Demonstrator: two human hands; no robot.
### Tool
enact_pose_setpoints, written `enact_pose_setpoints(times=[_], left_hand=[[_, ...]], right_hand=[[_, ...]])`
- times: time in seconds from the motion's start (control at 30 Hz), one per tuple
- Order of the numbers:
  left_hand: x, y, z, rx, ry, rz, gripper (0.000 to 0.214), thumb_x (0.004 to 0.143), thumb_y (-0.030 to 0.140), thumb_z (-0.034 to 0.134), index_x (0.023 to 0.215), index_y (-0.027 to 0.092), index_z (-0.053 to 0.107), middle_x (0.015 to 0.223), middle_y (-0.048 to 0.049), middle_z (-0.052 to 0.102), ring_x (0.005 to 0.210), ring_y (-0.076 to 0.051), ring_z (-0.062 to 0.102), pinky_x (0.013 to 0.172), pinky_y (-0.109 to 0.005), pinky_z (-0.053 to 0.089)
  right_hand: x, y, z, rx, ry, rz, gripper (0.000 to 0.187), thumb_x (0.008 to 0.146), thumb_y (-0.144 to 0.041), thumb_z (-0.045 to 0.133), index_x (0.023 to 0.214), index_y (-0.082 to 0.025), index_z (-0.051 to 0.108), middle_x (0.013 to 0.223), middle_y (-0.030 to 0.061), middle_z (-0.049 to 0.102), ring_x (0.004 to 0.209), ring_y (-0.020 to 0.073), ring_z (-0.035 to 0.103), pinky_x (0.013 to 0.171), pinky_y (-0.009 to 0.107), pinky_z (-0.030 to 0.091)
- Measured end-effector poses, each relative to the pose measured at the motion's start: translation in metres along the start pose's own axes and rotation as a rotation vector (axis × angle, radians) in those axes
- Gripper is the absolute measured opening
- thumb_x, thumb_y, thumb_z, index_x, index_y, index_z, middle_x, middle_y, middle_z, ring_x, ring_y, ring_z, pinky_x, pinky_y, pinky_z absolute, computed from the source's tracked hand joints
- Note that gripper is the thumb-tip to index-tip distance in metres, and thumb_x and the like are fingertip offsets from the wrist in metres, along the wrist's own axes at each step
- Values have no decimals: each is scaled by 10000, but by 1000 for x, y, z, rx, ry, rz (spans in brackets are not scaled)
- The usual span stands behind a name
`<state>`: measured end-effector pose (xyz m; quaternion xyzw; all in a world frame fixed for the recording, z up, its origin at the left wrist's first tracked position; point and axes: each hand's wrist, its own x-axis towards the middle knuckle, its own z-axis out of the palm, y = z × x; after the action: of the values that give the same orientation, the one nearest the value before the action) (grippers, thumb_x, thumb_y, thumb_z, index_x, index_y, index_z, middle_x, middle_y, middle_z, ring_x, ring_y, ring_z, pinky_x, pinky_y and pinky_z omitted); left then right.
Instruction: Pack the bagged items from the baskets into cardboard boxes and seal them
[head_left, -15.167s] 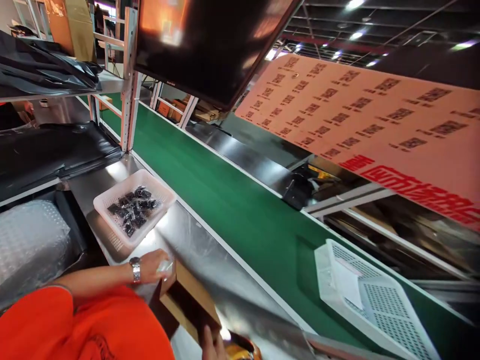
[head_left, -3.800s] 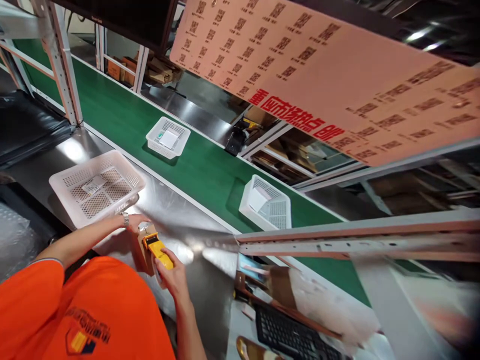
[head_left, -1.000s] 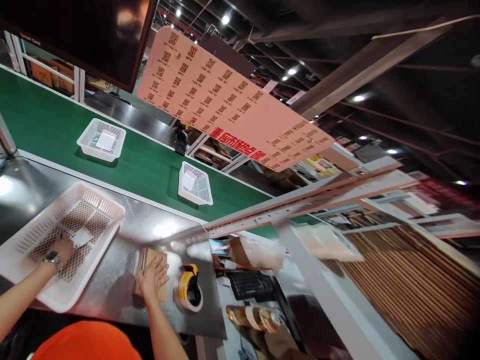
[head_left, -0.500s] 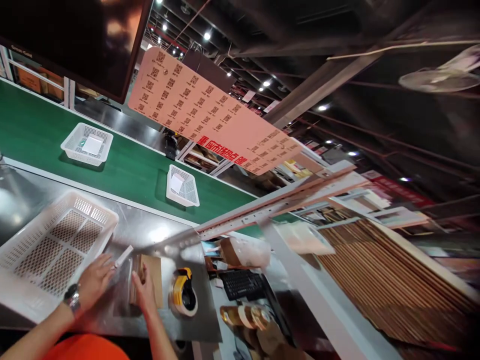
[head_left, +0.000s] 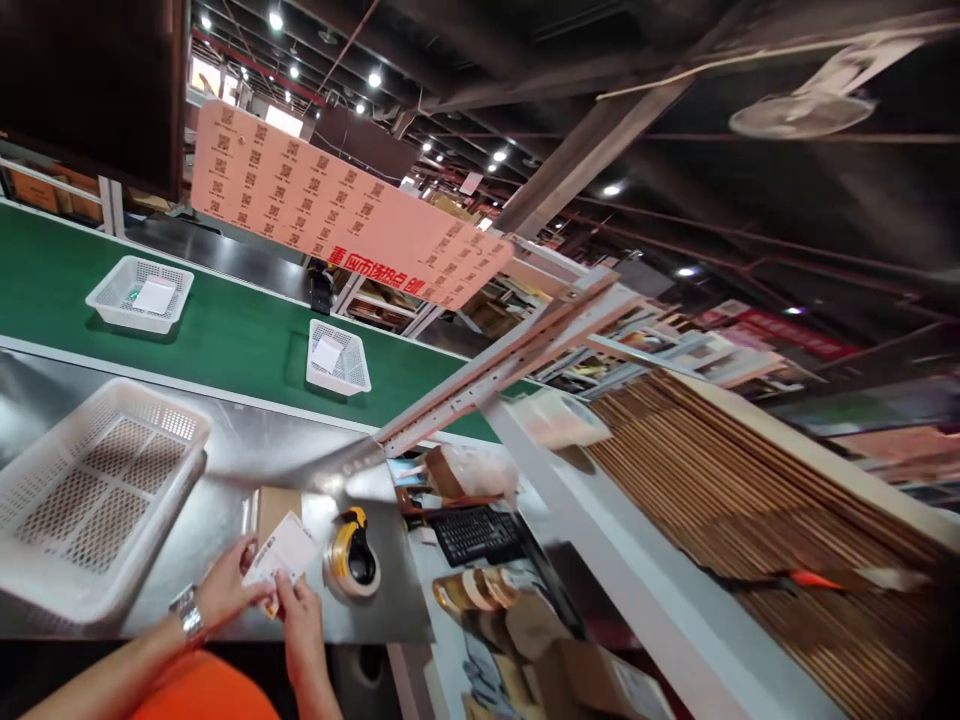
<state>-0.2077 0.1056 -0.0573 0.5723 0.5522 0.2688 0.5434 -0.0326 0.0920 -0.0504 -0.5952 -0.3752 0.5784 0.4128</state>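
A white paper label (head_left: 285, 548) with small print is held low in front of me, tilted, above the metal worktop (head_left: 225, 500). My left hand (head_left: 225, 592), with a metal watch at its wrist, grips the label's left side. The lower edge is pinched by my right hand (head_left: 301, 615), its thumb on the paper. Something small, yellow and red, shows between the hands; its kind is unclear. Behind the label lies a small brown cardboard box (head_left: 276, 505), partly covered by it. To the right stands a yellow and black tape dispenser (head_left: 354, 553).
A large white plastic basket (head_left: 184, 425) lies left on the worktop. Beyond, a green conveyor belt (head_left: 232, 340) carries two smaller white baskets (head_left: 139, 320) with papers. Right are a keyboard (head_left: 476, 535), tape rolls (head_left: 472, 590), a metal post (head_left: 495, 360) and stacked cardboard (head_left: 720, 500).
My left hand has brought the white label rightward and nearer. My right hand has left the cardboard box and now holds the label too. The camera view has turned right.
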Motion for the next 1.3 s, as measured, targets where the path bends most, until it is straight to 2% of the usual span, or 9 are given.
enact_pose_setpoints(times=[0.07,0.13,0.17,0.23,0.4,0.5,0.77,1.03,1.3], left_hand=[[-2,6,13,-141,-127,-95,589,736,608,837,1200,247,836,1071,-125,876,973,-361,838,814,-467,696],[-8,15,26,-227,-203,-125,587,741,708,813,985,173,829,867,-103,833,791,-299,802,644,-371,620],[-11,20,33,-257,-211,-128,617,741,741,813,929,154,819,800,-92,806,725,-268,772,595,-333,576],[-18,35,46,-319,-155,-123,658,734,775,833,890,137,813,752,-79,783,659,-221,722,541,-287,519],[-30,69,82,-441,39,-174,601,684,669,966,882,117,834,829,-109,832,648,-191,699,513,-266,523],[-37,78,107,-499,57,-207,568,681,607,1005,905,110,847,857,-123,854,651,-196,724,513,-265,536],[-60,91,168,-487,41,-251,631,610,635,1052,876,104,838,852,-146,860,728,-251,790,531,-275,565],[-74,106,203,-502,-20,-266,595,628,595,1049,906,107,852,868,-150,869,754,-258,808,545,-269,579],[-82,106,214,-508,-9,-275,573,627,546,1063,913,90,867,881,-159,874,722,-245,798,554,-279,600]], right_hand=[[-8,1,-13,35,-54,5,726,687,-909,876,824,-197,860,690,58,784,654,254,720,664,380,613],[-17,-2,-24,62,-96,6,720,691,-887,898,849,-185,866,685,54,781,658,254,722,634,360,586],[-23,-5,-30,79,-106,8,719,691,-881,905,854,-182,864,685,50,780,652,248,719,617,348,571],[-36,-11,-44,132,-104,19,710,696,-865,917,881,-181,865,725,47,798,647,224,715,597,318,546],[-76,-21,-91,320,-59,107,644,652,-744,1022,916,-175,876,836,64,839,728,177,736,633,265,569],[-96,-19,-117,413,-33,139,600,645,-665,1064,924,-168,875,879,67,845,787,179,759,665,265,602],[-132,-1,-170,474,21,146,581,630,-609,1087,939,-164,875,861,55,847,783,176,778,695,275,643],[-155,14,-202,467,71,120,557,633,-619,1081,909,-176,888,851,54,861,767,168,780,707,276,656],[-168,19,-210,539,112,123,576,599,-609,1098,925,-179,897,847,64,871,758,180,798,712,287,672]])
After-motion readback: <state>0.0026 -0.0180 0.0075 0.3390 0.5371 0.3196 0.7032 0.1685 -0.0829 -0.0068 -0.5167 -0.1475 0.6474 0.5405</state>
